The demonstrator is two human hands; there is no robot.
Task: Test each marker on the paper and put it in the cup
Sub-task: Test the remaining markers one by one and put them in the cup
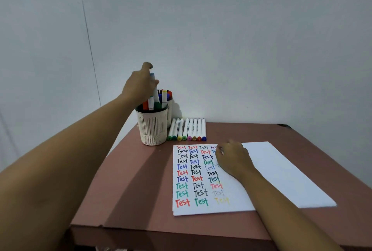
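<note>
Our left hand (141, 86) fingers clamp a blue-capped marker (154, 89) above the cup (152, 128); right hand (233, 158) fingers lie together, flat on the paper (271, 170)

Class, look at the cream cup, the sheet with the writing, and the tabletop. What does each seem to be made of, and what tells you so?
Cup: probably moulded plastic, matt cream; regular slots and a fine mesh base suggest it.
Sheet: paper, matt white; thin, flat, takes marker ink.
Tabletop: uncertain, perhaps laminate or painted board; smooth, even reddish brown, no grain visible.
</note>
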